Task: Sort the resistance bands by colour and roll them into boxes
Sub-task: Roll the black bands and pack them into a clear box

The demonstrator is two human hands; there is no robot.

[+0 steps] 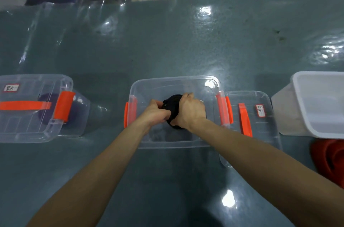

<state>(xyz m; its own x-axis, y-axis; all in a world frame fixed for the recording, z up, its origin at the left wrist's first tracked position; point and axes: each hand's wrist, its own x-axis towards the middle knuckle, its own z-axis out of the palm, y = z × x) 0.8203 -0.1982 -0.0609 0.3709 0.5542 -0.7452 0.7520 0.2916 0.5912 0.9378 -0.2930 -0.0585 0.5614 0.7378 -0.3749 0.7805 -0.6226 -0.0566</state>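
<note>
A rolled black resistance band (172,101) sits between both my hands, over the open clear box (176,81) with orange latches at the centre. My left hand (155,112) grips its left side with curled fingers. My right hand (189,110) wraps over its top and right side. Part of the roll is hidden under my fingers. Whether it touches the box floor cannot be told.
A closed clear box (28,130) with an orange handle and a dark purple roll (46,111) inside stands at the left. The centre box's lid (260,130), labelled, lies to its right. Farther right are a white tub (316,104) and red bands (329,158).
</note>
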